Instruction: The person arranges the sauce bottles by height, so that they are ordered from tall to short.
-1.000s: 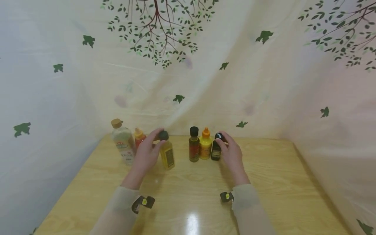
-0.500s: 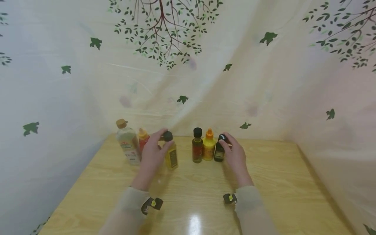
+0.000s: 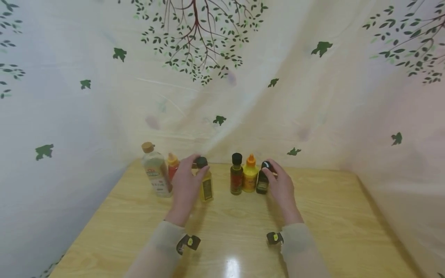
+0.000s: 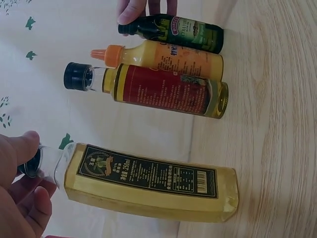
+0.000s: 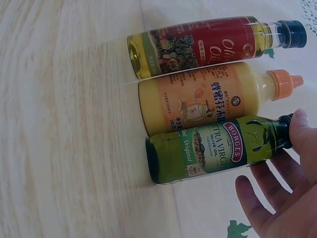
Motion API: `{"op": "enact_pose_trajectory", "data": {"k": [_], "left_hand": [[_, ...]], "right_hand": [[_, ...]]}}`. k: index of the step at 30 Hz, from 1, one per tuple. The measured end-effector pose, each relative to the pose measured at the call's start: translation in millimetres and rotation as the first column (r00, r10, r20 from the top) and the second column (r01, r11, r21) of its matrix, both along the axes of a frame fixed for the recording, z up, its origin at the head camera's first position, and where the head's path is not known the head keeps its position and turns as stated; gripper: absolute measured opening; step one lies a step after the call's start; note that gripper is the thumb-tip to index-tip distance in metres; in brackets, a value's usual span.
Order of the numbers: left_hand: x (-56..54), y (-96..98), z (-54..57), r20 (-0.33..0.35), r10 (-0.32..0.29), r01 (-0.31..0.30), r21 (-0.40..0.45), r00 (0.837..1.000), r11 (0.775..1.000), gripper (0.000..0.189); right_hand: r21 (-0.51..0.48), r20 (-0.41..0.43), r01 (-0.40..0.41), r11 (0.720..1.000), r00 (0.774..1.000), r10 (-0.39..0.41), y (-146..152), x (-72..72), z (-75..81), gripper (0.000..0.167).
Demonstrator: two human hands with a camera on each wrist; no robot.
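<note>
My left hand [image 3: 185, 187] grips the dark cap of a square oil bottle [image 4: 148, 183], filled with pale yellow oil and black-labelled. Whether its base touches the table cannot be told. To its right, a red-labelled olive oil bottle [image 5: 198, 47], a yellow squeeze bottle [image 5: 198, 99] with an orange nozzle and a small green olive oil bottle [image 5: 218, 148] stand side by side. My right hand [image 3: 283, 189] pinches the green bottle's dark cap between thumb and fingers. That bottle stands close against the yellow one.
Left of my left hand stand a large clear bottle [image 3: 158, 175] with a brown cap and a red squeeze bottle [image 3: 172, 165], partly hidden by the hand. The wooden table [image 3: 222, 231] ends at a leaf-printed cloth [image 3: 264, 116] behind the bottles.
The whole head view has shifted, so everything appears slightly further right. The square bottle looks a little more upright. Both hands keep their holds on the caps.
</note>
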State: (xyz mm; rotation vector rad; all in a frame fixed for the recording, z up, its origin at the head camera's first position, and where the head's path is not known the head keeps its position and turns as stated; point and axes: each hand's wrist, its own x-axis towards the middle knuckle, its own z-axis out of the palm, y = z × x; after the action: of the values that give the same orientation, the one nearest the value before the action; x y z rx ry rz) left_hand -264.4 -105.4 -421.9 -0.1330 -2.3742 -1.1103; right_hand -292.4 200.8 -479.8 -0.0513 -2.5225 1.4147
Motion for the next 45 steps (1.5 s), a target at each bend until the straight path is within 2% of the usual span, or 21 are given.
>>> {"op": "enact_pose_trajectory", "data": {"k": [4, 11, 17, 23, 39, 45], "left_hand": [[0.5, -2.1, 0.1, 0.004, -0.001, 0.001, -0.001, 1.000, 1.000, 0.050], [1.8, -9.4, 0.4, -0.036, -0.007, 0.007, -0.003, 0.999, 1.000, 0.050], [2.9, -13.6, 6.4, -0.035, -0.031, 0.032, 0.011, 0.999, 0.999, 0.048], [2.0, -18.8, 10.6, -0.036, -0.026, 0.026, 0.002, 0.999, 1.000, 0.047], [-1.8, -28.7, 4.3, 0.016, -0.015, 0.015, -0.005, 1.000, 1.000, 0.050], [-2.3, -30.7, 2.6, -0.006, -0.020, 0.020, -0.034, 1.000, 0.999, 0.047]], "right_hand": [[-0.004, 0.003, -0.001, 1.000, 1.000, 0.001, 1, 1.2, 0.6, 0.047], [-0.006, -0.004, -0.010, 1.000, 1.000, 0.010, -1, 3.6, 4.5, 0.048], [0.005, -0.022, -0.017, 1.000, 1.000, 0.017, -1, 2.3, 4.1, 0.046], [0.004, -0.032, -0.022, 1.000, 0.999, 0.022, -1, 1.6, 3.7, 0.046], [0.011, -0.018, -0.018, 1.000, 1.000, 0.019, 0, 1.2, 2.0, 0.048], [0.012, -0.025, -0.029, 1.000, 0.999, 0.029, 0, 2.8, 2.0, 0.047]]}}
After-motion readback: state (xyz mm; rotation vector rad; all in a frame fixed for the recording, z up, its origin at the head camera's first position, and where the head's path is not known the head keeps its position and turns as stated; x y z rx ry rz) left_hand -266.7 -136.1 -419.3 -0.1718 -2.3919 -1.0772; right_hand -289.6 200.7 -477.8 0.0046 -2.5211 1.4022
